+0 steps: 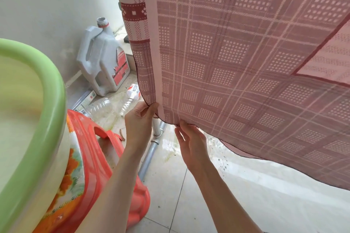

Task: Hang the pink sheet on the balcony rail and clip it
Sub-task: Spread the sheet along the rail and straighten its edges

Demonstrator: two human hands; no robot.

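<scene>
At nine o'clock sits one green-rimmed basin (47,111), its cream inside blurred, with orange flower print on its outer wall. It rests on one red plastic stool (106,157) at about seven o'clock. Above the stool, toward ten o'clock, one white plastic jug (100,56) with a torn red label stands uncapped against the white wall (47,5). On the tiled floor (189,195) in front of it I count two clear plastic bottles lying down, one (100,105) left of the other (130,98), and just beside them a small flat carton (86,100).

Near the middle my left hand (140,121) pinches the bottom corner of the pink sheet (236,53), thumb and forefinger closed on the dark hem. Behind it one grey metal pipe (149,155) with a joint slants down toward six o'clock. Just right of centre my right hand (191,138) holds the lower hem from beneath, fingertips narrowed on the edge; how the thumb lies I cannot tell.

The one sheet, plaid with dotted squares, hangs from above and fills everything from twelve to four o'clock, its top out of view. A second layer of it shows at three o'clock. Two small green pieces (119,5) peek out along its left edge at eleven o'clock.
</scene>
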